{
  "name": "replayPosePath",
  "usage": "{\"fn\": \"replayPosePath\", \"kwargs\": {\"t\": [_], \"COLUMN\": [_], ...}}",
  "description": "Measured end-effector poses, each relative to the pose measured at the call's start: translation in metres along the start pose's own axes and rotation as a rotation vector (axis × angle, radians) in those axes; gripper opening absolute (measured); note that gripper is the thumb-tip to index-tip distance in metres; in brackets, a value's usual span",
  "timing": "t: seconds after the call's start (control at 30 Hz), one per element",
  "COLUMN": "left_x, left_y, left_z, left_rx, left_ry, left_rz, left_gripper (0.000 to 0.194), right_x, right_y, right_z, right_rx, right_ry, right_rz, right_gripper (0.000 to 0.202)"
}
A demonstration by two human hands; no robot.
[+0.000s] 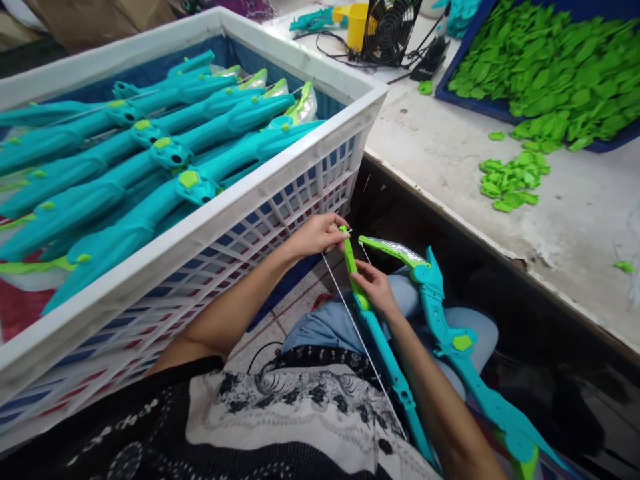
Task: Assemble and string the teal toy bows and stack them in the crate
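A turquoise toy bow with a green limb lies across my lap, the limb's tip pointing away from me. My left hand is closed in a pinch at that tip, where the white bowstring meets it; the fingers partly hide the exact spot. Lower on the same green limb, my right hand is wrapped round it. To the right of my right arm rests a second toy bow, turquoise with green limbs and a green pentagon piece. Neither hand grips its turquoise body.
A white plastic crate full of turquoise bows stands on the left. On the worktable are loose green parts, a blue bin heaped with more, a black fan and a yellow container.
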State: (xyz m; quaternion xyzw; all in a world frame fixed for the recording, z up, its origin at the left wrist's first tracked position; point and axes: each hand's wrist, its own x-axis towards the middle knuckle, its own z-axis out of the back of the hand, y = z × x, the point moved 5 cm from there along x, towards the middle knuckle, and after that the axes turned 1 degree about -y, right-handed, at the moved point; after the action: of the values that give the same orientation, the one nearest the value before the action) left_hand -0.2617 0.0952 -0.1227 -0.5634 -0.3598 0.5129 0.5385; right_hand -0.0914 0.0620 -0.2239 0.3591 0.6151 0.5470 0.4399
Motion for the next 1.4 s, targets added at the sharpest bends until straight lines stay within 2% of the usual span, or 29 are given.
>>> {"fn": "replayPosePath", "kwargs": {"t": [0.13,0.27,0.37,0.43,0.5,0.57,0.63,0.7,0.73,0.77,0.83,0.93,1.0,1.1,1.17,1.23,1.3,1.4], "left_x": [-0.001,-0.002,-0.001,-0.002,-0.006,-0.013,-0.022,-0.024,-0.022,-0.017,-0.003,0.012,0.013,0.001,-0.009,-0.014,-0.013,-0.008], "left_y": [0.001,-0.004,-0.004,0.000,0.001,-0.002,-0.008,-0.013,-0.014,-0.015,-0.015,-0.018,-0.028,-0.055,-0.069,-0.070,-0.061,-0.046], "left_z": [0.000,-0.001,-0.001,0.001,0.002,0.003,-0.002,-0.014,-0.020,-0.024,-0.026,-0.016,-0.003,0.015,0.019,0.017,0.010,-0.001], "left_rx": [-0.065,-0.103,-0.084,-0.015,0.130,0.317,0.451,0.483,0.452,0.381,0.131,-0.224,-0.174,0.220,0.334,0.160,-0.148,-0.461], "left_ry": [0.004,0.032,0.033,0.012,-0.066,-0.231,-0.360,-0.345,-0.300,-0.256,-0.197,-0.188,-0.241,-0.365,-0.411,-0.390,-0.339,-0.292], "left_rz": [-0.008,-0.020,0.002,0.019,-0.030,-0.149,-0.283,-0.354,-0.349,-0.309,-0.165,0.013,0.006,-0.127,-0.188,-0.139,-0.023,0.088], "left_gripper": [0.027,0.032,0.034,0.032,0.025,0.014,0.006,0.018,0.021,0.021,0.017,0.020,0.015,0.008,0.008,0.006,0.006,0.014], "right_x": [0.017,0.041,0.046,0.047,0.055,0.072,0.091,0.097,0.093,0.086,0.062,0.023,0.013,0.021,0.030,0.036,0.039,0.038], "right_y": [0.061,0.105,0.119,0.121,0.119,0.116,0.114,0.116,0.119,0.124,0.137,0.149,0.150,0.144,0.142,0.141,0.141,0.145], "right_z": [0.005,-0.009,-0.020,-0.018,-0.003,0.027,0.065,0.088,0.087,0.078,0.040,-0.014,-0.031,-0.035,-0.032,-0.027,-0.024,-0.020], "right_rx": [-0.309,-0.426,-0.512,-0.589,-0.658,-0.684,-0.616,-0.491,-0.452,-0.445,-0.513,-0.582,-0.583,-0.508,-0.396,-0.263,-0.147,-0.099], "right_ry": [-0.161,-0.050,0.027,0.044,0.031,-0.067,-0.303,-0.545,-0.600,-0.599,-0.474,-0.354,-0.320,-0.262,-0.258,-0.292,-0.331,-0.375], "right_rz": [0.391,0.605,0.714,0.747,0.732,0.655,0.511,0.388,0.374,0.401,0.553,0.792,0.856,0.768,0.652,0.543,0.470,0.467], "right_gripper": [0.033,0.017,0.016,0.018,0.019,0.019,0.021,0.022,0.023,0.022,0.017,0.010,0.009,0.011,0.013,0.014,0.015,0.016]}}
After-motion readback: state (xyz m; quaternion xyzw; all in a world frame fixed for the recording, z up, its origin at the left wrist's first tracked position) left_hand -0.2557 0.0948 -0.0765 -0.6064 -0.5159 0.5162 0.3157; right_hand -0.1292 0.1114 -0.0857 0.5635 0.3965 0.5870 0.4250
